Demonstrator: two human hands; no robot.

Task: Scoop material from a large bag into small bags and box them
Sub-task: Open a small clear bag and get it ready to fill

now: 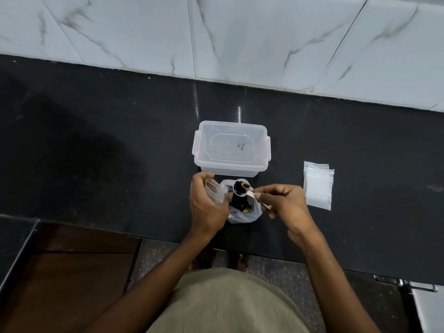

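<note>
Box [231,149] behind large bag [242,205]; small bags [318,186] apparently stacked, right.

counter [96,140] black, glossy | wall tiles [240,32] white, grey-veined | box [263,162] clear | small bags [318,188] translucent white | scoop [242,193] white | material [240,186] dark brown-black

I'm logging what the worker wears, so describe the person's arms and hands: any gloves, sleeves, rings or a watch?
Both hands, left and right, are bare: no gloves, and no rings that can be seen. Both forearms are bare too, with no sleeves reaching them and no watch or bracelet at either wrist. The only clothing in view is an olive-green top at the bottom of the picture.
</note>
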